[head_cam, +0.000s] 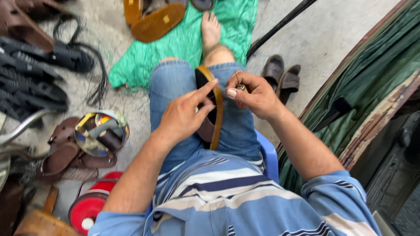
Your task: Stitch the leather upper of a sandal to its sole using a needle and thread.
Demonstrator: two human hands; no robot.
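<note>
A brown sandal sole (215, 114) with a dark inner face stands on edge on my lap, between my jeans-clad thighs. My left hand (186, 116) grips it from the left, forefinger stretched along its upper rim. My right hand (253, 94) is closed just right of the sole's top, pinching a small metal tool with a thin needle or thread (239, 85) rising from it. The two hands nearly touch across the sole.
A green cloth (144, 61) lies on the concrete floor under my bare foot (210, 28), with tan soles (158, 21) at its top. Left: black straps (30, 74), a tin of thread spools (101, 133), brown sandals (65, 159), a red reel (89, 205). Dark shoes (281, 74) and green tarpaulin (372, 87) stand right.
</note>
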